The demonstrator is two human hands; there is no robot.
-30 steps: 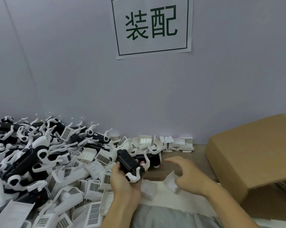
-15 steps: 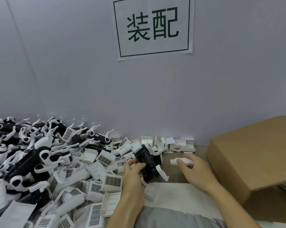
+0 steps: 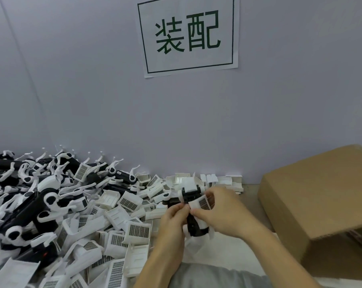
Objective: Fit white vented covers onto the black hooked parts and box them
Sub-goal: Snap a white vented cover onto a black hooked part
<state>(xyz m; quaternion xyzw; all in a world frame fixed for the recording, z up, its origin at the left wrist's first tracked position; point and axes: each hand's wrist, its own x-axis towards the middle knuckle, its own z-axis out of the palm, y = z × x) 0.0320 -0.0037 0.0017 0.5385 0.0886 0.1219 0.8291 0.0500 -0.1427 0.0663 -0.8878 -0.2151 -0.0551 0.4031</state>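
At far left, a heap of black hooked parts (image 3: pixel 28 206) lies tangled on the bench (image 3: pixel 251 196), and white vented covers (image 3: pixel 134 229) spill from it toward the middle, some grille-up, some hollow side up. More covers line the wall behind the hands. Right of that heap, the left hand (image 3: pixel 172 220) curls its fingers (image 3: pixel 181 207) round one black part (image 3: pixel 193 221), held just above the bench near its front edge. That part's long axis runs roughly away from the person, its far end pointing at the wall. Beside it, the right hand (image 3: pixel 221 210) pinches a white cover (image 3: pixel 202 202) against the part's upper right side, grille showing between thumb and fingers. At far right stands a cardboard box (image 3: pixel 313 196); its flap hides the inside, so its contents cannot be told. On the wall above hangs a paper sign (image 3: pixel 188 35).
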